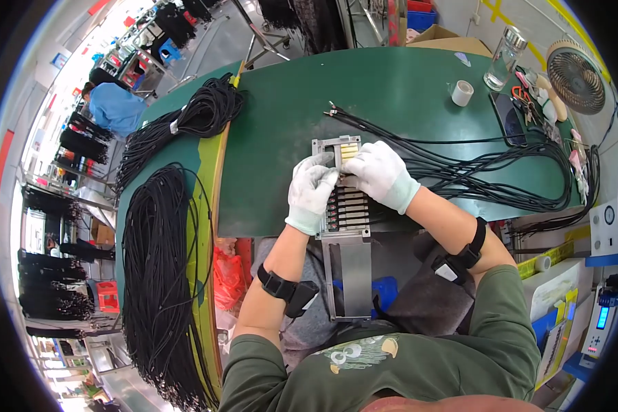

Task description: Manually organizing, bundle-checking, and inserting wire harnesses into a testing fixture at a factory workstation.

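Both my hands wear white gloves and meet over a metal fixture (365,234) at the table's front edge. My left hand (312,191) is closed at the fixture's left side, thumb and fingers drawn together over its slots. From the right, my right hand (380,174) curls over the fixture, its fingertips close to the left ones. Whatever sits between the fingertips is too small and covered to name. Brass-coloured pieces (349,151) fill the slots at the far end. Nearer me, a row of black cable ends (351,209) with reddish parts lies in the slots.
Loose black cables (487,168) spread rightward over the green table (281,89). Coiled cable bundles (159,268) lie at the left, beside a yellow-edged strip. A tape roll (462,93), glass bottle (505,58), phone (507,118) and fan (575,77) stand at the right.
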The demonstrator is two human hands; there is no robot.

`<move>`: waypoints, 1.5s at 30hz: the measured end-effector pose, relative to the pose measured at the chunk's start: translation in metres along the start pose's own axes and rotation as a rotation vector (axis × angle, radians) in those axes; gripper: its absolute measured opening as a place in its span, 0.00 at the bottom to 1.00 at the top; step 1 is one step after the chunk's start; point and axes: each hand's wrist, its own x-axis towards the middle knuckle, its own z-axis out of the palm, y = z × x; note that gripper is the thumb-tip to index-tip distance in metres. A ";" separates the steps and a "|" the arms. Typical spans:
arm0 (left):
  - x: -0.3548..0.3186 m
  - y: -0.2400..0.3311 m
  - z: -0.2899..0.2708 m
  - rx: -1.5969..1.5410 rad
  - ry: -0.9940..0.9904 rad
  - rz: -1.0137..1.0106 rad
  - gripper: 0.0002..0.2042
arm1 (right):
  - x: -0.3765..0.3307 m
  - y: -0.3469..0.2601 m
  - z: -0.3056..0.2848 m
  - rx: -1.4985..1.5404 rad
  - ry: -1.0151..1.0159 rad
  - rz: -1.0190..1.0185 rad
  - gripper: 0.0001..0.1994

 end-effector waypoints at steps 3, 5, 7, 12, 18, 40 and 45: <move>0.000 0.003 0.001 0.039 0.016 0.011 0.09 | -0.002 0.001 -0.001 -0.001 -0.020 0.036 0.08; 0.000 0.003 0.001 0.062 0.030 0.018 0.09 | -0.002 0.002 -0.002 0.013 -0.028 0.043 0.09; -0.001 -0.001 0.000 -0.089 0.019 -0.084 0.08 | -0.001 0.003 -0.003 0.036 -0.052 0.073 0.10; -0.001 0.001 -0.006 0.285 0.069 0.189 0.06 | 0.002 -0.005 -0.001 0.035 0.046 -0.007 0.10; -0.004 0.005 0.006 0.133 0.081 0.169 0.07 | 0.001 -0.012 -0.008 0.193 -0.044 0.122 0.09; 0.004 -0.003 -0.003 0.029 0.138 0.226 0.08 | 0.003 0.009 -0.014 0.255 -0.111 0.212 0.11; 0.003 -0.004 -0.023 0.295 0.219 0.091 0.06 | -0.009 0.028 -0.023 0.329 -0.192 0.385 0.08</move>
